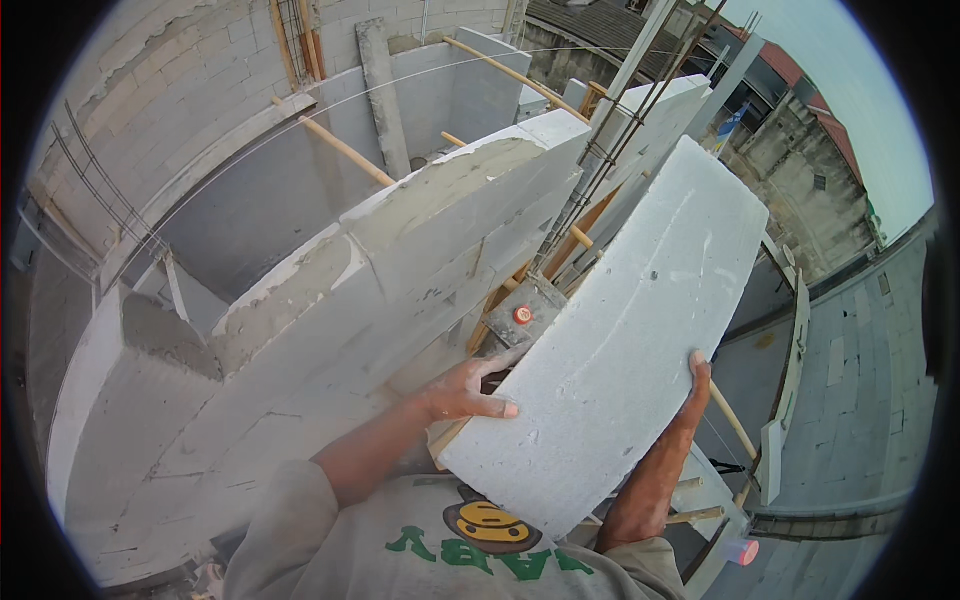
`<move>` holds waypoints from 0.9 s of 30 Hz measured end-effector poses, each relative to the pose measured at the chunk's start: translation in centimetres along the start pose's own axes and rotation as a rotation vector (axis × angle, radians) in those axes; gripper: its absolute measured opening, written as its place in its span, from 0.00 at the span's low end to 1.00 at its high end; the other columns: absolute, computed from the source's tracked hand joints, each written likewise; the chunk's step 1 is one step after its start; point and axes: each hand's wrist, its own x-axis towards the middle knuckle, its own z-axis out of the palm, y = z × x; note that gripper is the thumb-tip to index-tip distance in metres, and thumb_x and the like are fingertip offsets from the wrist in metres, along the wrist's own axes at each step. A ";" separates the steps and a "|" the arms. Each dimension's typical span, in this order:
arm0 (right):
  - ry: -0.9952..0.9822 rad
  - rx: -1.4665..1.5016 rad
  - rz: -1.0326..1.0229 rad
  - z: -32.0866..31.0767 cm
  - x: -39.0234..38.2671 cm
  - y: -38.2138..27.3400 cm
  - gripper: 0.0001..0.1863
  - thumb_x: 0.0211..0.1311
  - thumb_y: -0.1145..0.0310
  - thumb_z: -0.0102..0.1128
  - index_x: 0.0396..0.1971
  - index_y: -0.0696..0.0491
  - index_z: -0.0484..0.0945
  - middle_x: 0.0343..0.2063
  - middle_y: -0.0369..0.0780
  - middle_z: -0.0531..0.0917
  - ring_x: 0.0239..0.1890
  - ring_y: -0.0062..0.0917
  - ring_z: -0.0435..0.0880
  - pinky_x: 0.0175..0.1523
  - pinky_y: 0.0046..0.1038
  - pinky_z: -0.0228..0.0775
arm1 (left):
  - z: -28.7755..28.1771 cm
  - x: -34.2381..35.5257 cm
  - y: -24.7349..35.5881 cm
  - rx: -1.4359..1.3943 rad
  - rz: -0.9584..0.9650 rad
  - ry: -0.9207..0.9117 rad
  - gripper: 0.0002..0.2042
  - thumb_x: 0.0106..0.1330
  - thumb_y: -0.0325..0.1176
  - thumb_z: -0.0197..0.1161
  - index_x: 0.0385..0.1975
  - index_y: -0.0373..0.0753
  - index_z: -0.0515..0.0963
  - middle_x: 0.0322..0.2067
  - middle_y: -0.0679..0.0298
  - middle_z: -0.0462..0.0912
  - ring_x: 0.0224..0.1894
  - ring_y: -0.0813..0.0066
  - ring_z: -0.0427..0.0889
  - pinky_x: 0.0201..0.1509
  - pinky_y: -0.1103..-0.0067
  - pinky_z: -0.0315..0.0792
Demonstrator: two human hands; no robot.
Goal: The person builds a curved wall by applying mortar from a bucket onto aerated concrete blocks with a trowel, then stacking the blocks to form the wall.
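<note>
A long grey-white lightweight concrete block (pixel 620 350) is held up in front of my body, tilted with its far end toward the upper right. My left hand (pixel 475 388) grips its left edge, thumb on the face and fingers partly behind. On the right edge my right hand (pixel 695 385) clasps it, thumb on the face, the other fingers hidden behind the block. To the left runs a wall of the same blocks (pixel 420 290), with grey mortar (pixel 440 190) spread along part of its top. The held block is apart from that wall.
Steel rebar (pixel 610 150) rises beyond the wall. Wooden poles (pixel 345 150) cross the space between walls. A red-capped object (pixel 522 315) rests on a grey surface below. A string line (pixel 270 135) crosses the left. Another block wall (pixel 860 370) stands at right.
</note>
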 end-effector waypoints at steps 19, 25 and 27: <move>-1.800 -1.083 -1.297 27.4 6.0 -16.9 0.53 0.23 0.52 0.72 0.61 0.52 0.68 0.49 0.53 0.70 0.50 0.45 0.73 0.56 0.38 0.64 | 3.3 13.7 0.4 -0.300 0.198 0.962 0.18 0.63 0.43 0.62 0.41 0.32 0.78 0.33 0.58 0.82 0.33 0.74 0.81 0.36 0.80 0.76; -2.042 -1.178 -1.326 34.2 3.1 -14.3 0.53 0.23 0.54 0.73 0.62 0.43 0.67 0.52 0.56 0.68 0.56 0.49 0.69 0.62 0.39 0.60 | 0.4 11.3 0.6 -0.553 0.184 1.274 0.21 0.63 0.45 0.62 0.42 0.31 0.76 0.34 0.53 0.83 0.35 0.72 0.84 0.35 0.79 0.78; -2.042 -1.131 -1.395 36.0 2.6 -12.6 0.53 0.24 0.55 0.73 0.63 0.41 0.67 0.53 0.56 0.68 0.56 0.49 0.69 0.62 0.39 0.60 | -1.2 10.9 0.1 -0.598 0.262 1.352 0.21 0.63 0.46 0.62 0.42 0.31 0.76 0.34 0.54 0.83 0.35 0.71 0.84 0.34 0.79 0.78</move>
